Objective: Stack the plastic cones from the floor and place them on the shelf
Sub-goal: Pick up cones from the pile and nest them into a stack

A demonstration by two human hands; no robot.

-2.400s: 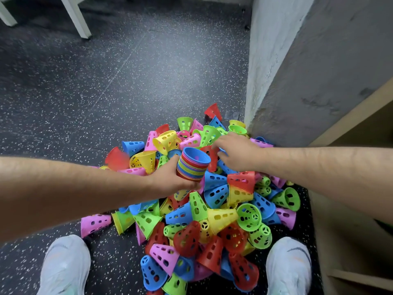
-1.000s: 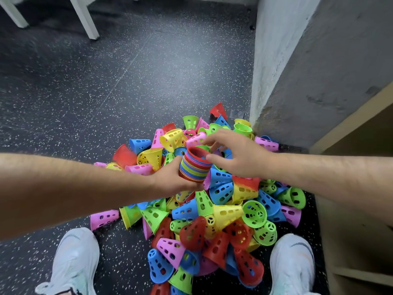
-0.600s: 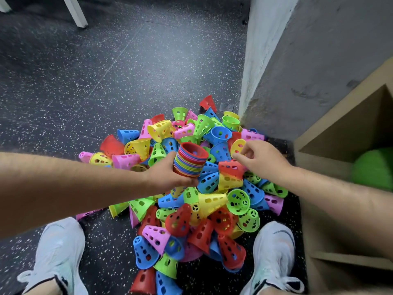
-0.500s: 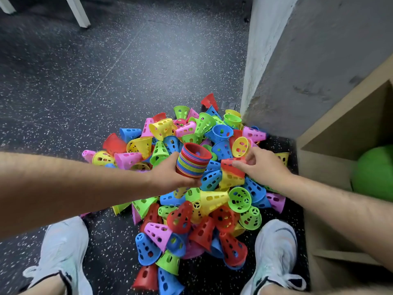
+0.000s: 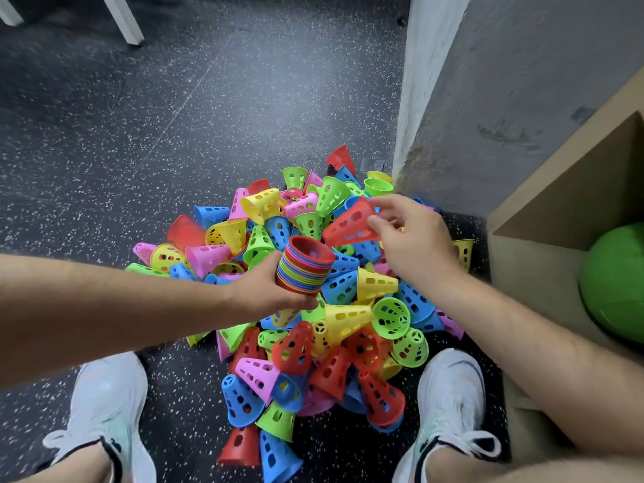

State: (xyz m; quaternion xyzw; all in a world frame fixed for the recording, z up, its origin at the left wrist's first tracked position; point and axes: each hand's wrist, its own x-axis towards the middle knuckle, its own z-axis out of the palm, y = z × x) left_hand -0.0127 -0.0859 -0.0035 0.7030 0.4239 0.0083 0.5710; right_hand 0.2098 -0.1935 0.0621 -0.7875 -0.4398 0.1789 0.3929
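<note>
Left hand (image 5: 268, 291): fingers and thumb curled round the lower part of a stack of nested cones (image 5: 305, 268), held upright above the middle of the heap, open mouth up, a red one uppermost.
Right hand (image 5: 414, 245): thumb and fingertips pinched on the right end of a single red cone (image 5: 350, 223); the other fingers are loosely bent.
Red cone: lifted clear of the heap, tilted, just above and to the right of the stack, not touching it.
Pile of loose cones (image 5: 324, 343): perforated, in red, blue, green, yellow and pink, lying every way on the speckled dark floor (image 5: 174, 116), from the foot of the grey wall corner (image 5: 488, 99) down to between the two white shoes (image 5: 108, 413).
Shelf (image 5: 543, 210): wooden compartment at the floor's right edge, beside the pile, with a green ball (image 5: 616, 287) inside.
Far left corner: white furniture legs (image 5: 122, 19).
</note>
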